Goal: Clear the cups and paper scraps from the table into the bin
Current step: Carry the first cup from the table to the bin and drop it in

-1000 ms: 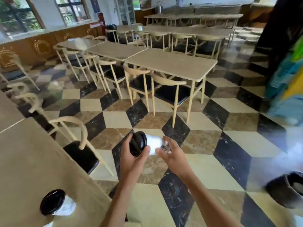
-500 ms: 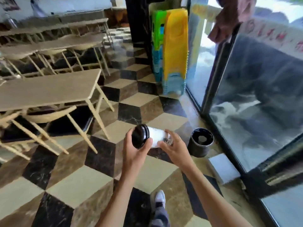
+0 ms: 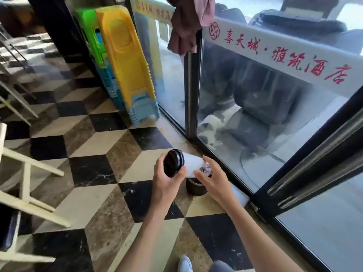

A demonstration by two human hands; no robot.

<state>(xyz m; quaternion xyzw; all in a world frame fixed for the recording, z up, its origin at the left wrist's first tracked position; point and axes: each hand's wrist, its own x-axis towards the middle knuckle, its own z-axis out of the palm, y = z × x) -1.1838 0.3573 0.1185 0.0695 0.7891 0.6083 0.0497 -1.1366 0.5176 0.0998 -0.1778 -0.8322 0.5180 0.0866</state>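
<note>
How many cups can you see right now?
1. The cup with a black lid is held sideways between the left hand and the right hand, above the dark bin. Others may be out of view.

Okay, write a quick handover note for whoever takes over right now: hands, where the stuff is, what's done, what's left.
Left hand: grips the lid end of the white cup, black lid on.
Right hand: holds the cup's base end. The cup lies sideways between both hands.
Bin: dark, on the floor by the glass door, directly below the cup, partly hidden.
Done: the cup is above the bin.
Left: drop it in. No table is in view, so check there for more cups and scraps.
</note>
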